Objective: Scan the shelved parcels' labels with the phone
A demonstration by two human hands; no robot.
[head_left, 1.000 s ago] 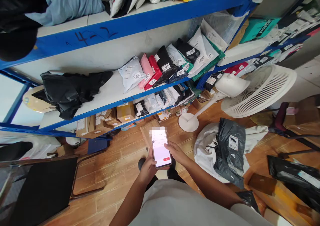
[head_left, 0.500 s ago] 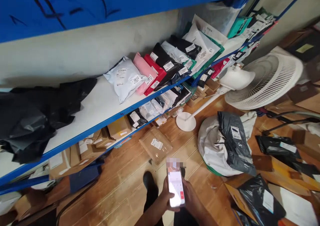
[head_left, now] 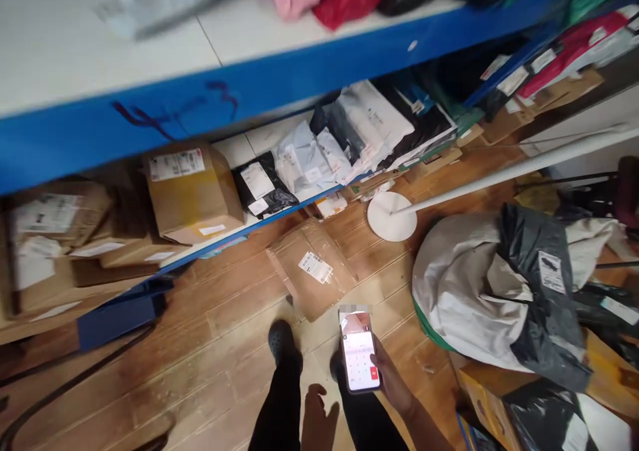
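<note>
My right hand (head_left: 393, 379) holds a smartphone (head_left: 359, 356) from its right side, thumb over the edge of the lit screen. The screen shows a number keypad with a red key. My left hand (head_left: 318, 408) is down to the left of the phone, apart from it, with nothing in it and its fingers loosely bent and apart. On the wooden floor ahead of my feet lies a flat brown parcel (head_left: 307, 281) with a white label, under clear wrap.
A blue-edged shelf (head_left: 299, 65) crosses the view, bags on top. Boxes and mailing bags fill the lower shelf. A white fan base (head_left: 392, 217) with a slanting pole stands right of the parcel. A bulky white sack (head_left: 464, 278) and parcels crowd the right side.
My left hand has let go of the phone and dropped to its left; my right hand keeps the phone. The view has tilted down and come nearer the shelf.
</note>
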